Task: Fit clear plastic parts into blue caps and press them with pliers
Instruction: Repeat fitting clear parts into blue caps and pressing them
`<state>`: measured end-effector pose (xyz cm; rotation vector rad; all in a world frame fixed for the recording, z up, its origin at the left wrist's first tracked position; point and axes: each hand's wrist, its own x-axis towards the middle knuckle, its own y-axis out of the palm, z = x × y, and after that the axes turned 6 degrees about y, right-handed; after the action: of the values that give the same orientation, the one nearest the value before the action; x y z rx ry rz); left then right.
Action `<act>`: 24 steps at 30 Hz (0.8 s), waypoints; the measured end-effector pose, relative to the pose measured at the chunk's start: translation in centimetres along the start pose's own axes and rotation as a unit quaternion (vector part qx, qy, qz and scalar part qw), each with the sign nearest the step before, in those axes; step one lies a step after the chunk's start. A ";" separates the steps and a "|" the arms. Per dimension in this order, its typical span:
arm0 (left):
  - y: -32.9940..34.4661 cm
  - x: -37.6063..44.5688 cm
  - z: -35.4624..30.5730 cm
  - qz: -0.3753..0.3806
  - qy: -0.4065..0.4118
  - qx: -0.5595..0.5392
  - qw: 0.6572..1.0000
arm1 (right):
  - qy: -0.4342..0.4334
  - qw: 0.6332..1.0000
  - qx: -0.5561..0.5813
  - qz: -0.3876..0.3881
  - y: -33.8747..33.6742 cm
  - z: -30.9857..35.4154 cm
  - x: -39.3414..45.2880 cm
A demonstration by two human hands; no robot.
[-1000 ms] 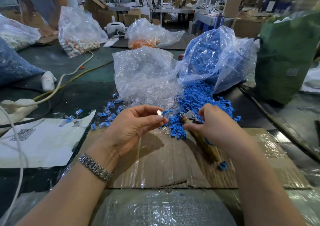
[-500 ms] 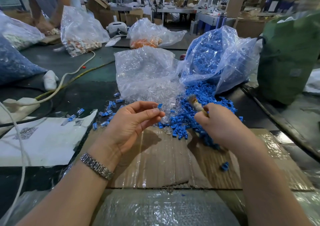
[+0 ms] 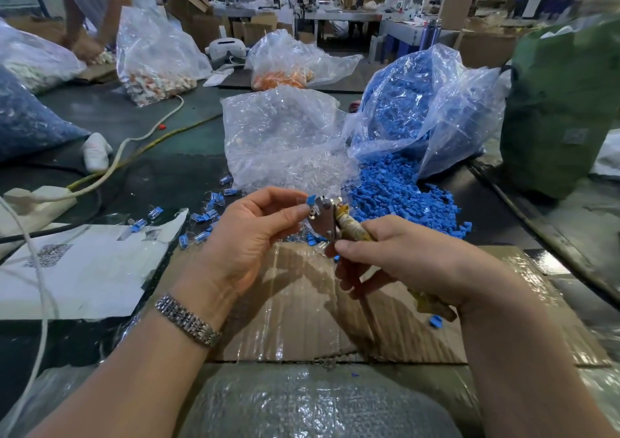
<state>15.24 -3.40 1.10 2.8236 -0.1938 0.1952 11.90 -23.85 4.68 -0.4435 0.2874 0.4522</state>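
Centre of the frame: I see the left hand (image 3: 255,233) pinching a blue cap (image 3: 311,200) between thumb and forefinger, the other fingers loosely curled, palm turned toward the camera. The cap sits at the metal head of the pliers (image 3: 325,217), touching it; whether a clear part is already seated in the cap I cannot tell.

Right of centre: the right hand (image 3: 399,263) is curled round the pliers' tape-wrapped handles, which run down and right out of the fist. The head points up and left toward the cap.

Above the hands: a clear bag (image 3: 281,139) of clear parts lies beside a blue bag (image 3: 422,108), on its right, from which a pile (image 3: 402,199) of loose caps spills toward the hands. To the left of the left hand, finished pieces (image 3: 201,219) lie scattered on the dark table (image 3: 161,172).

Lower centre: both hands are held above a cardboard sheet (image 3: 302,310) covered with shiny tape; one stray cap (image 3: 435,321) lies on it below the right hand. A white sheet (image 3: 84,269) occupies the lower left, and a green sack (image 3: 563,112) stands at the right edge.
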 end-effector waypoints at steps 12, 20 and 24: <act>0.3 -0.1 0.3 -0.018 0.040 0.053 0.998 | 0.000 0.997 -0.053 -0.053 1.2 0.2 0.8; -0.5 0.2 0.6 -0.009 0.058 0.090 0.994 | 0.007 1.000 -0.003 -0.018 0.6 0.1 0.6; -1.6 0.4 0.4 -0.087 0.111 0.207 0.968 | 0.002 0.994 -0.029 -0.104 -1.1 -0.5 0.4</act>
<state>15.91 -2.01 0.32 3.1742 0.1641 0.5667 12.69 -24.80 4.52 -0.5248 0.2293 0.2571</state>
